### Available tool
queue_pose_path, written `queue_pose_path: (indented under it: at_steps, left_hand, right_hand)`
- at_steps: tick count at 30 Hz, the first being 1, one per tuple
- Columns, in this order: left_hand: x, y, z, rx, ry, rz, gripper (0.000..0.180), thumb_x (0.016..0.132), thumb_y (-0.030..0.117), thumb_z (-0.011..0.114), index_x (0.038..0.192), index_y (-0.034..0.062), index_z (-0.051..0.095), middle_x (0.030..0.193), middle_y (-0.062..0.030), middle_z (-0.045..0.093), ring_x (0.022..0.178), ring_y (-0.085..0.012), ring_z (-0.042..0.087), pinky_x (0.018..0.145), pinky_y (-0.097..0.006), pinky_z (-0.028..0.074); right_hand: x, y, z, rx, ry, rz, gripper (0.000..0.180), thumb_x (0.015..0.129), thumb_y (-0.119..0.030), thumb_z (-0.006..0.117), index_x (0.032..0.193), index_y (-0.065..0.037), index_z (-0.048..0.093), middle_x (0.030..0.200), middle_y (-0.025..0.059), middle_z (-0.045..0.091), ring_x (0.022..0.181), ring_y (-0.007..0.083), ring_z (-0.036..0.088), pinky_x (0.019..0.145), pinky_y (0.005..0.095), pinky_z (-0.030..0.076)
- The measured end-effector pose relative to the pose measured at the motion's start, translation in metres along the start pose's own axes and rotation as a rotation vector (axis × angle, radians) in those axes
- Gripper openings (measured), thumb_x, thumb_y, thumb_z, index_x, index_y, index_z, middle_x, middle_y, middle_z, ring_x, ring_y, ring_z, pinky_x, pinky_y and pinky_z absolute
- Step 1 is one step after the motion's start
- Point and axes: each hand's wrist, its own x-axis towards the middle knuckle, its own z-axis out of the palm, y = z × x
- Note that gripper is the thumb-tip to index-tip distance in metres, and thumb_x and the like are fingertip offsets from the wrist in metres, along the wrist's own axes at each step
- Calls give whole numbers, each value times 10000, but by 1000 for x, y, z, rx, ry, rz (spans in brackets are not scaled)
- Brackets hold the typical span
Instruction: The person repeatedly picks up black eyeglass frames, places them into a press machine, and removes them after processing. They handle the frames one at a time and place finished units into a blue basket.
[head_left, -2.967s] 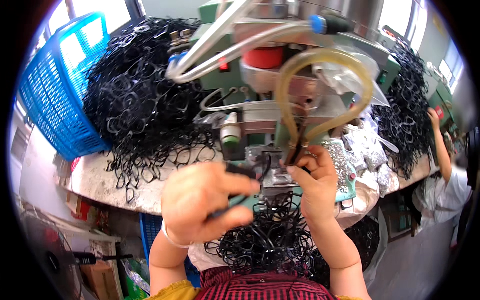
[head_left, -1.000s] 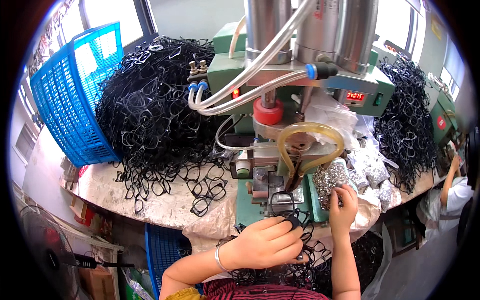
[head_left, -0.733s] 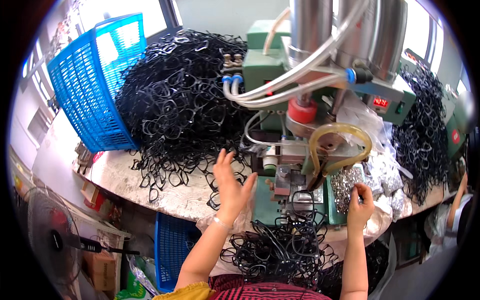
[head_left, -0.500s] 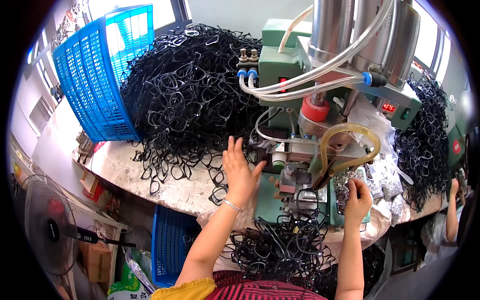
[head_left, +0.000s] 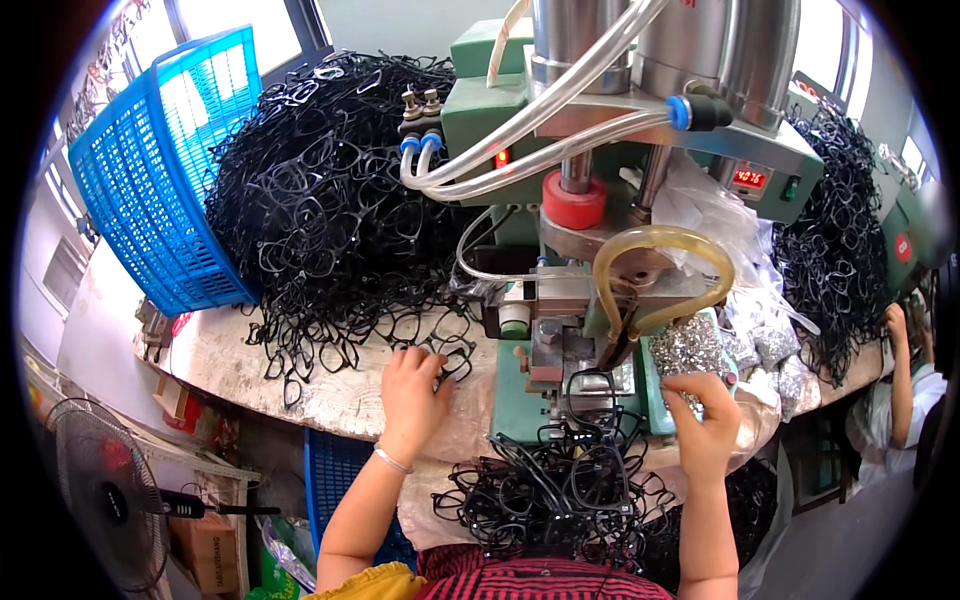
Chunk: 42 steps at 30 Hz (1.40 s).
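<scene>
My left hand (head_left: 410, 400) is low over the table, its fingers bent and thumb apart, beside a black eyeglass frame (head_left: 458, 358) at the near edge of a large heap of frames (head_left: 340, 190). Over the near edge of a tray of small silvery metal parts (head_left: 688, 347), my right hand (head_left: 710, 412) has thumb and forefinger pinched together; whatever they hold is too small to make out. Between my hands is a green press (head_left: 515, 405) with a metal fixture. One black eyeglass frame (head_left: 592, 398) stands at its front, above a tangled pile of frames (head_left: 550, 500) near my lap.
A blue basket (head_left: 165, 190) leans at the far left, and another blue basket (head_left: 335, 480) is below the table edge. Clear hoses (head_left: 540, 120) and a tan looped tube (head_left: 715, 260) hang from the press. Bags of metal parts (head_left: 775, 345) lie right. Another person's arm (head_left: 900, 370) shows far right.
My left hand has come down and left, from the middle of the heap to its near edge, its fingers now bent. My right hand has drawn slightly nearer, still pinched. The view has shifted.
</scene>
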Motion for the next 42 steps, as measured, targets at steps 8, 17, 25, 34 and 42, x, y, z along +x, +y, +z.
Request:
queue_pose_path:
  at_steps: [8, 17, 25, 34, 42]
  left_hand:
    - [-11, -20, 17, -59, 218, -142, 152, 885, 107, 641, 1020, 64, 696, 932, -135, 680, 868, -329, 621, 747, -442, 496]
    - [37, 117, -106, -1181, 206, 251, 158, 1014, 81, 493, 1106, -44, 468, 980, -132, 649, 780, -120, 552, 730, -242, 453]
    - [40, 132, -112, -1555, -368, 72, 235, 1065, 225, 304, 1017, 16, 401, 997, -324, 669, 881, -301, 685, 775, -370, 568]
    - [14, 171, -50, -2082, -1231, -803, 217, 1046, 228, 374, 985, 47, 479, 959, -304, 678, 814, -401, 703, 656, -365, 599]
    - [7, 172, -47, -2177, -1165, -833, 270, 1043, 230, 427, 989, -10, 539, 983, -264, 683, 821, -379, 713, 658, -361, 614]
  right_hand:
    - [24, -8, 50, 218, 36, 54, 396, 776, -24, 739, 1125, 41, 565, 874, 83, 688, 813, 121, 632, 789, 277, 488]
    - [26, -32, 56, 678, -76, 239, 488, 801, 51, 716, 1241, 33, 505, 939, 61, 658, 873, 88, 592, 813, 223, 458]
    - [7, -58, 24, 593, -211, 185, 586, 812, -4, 662, 1356, 41, 450, 1285, 156, 595, 1217, 234, 558, 1049, 367, 404]
    - [10, 73, -12, -712, 60, -90, 167, 736, -118, 764, 888, -66, 718, 1238, 224, 602, 1285, 412, 472, 1029, 475, 416]
    - [14, 84, -16, -357, 191, 49, 108, 815, -71, 739, 907, -14, 748, 1080, 186, 693, 1083, 306, 633, 943, 384, 483]
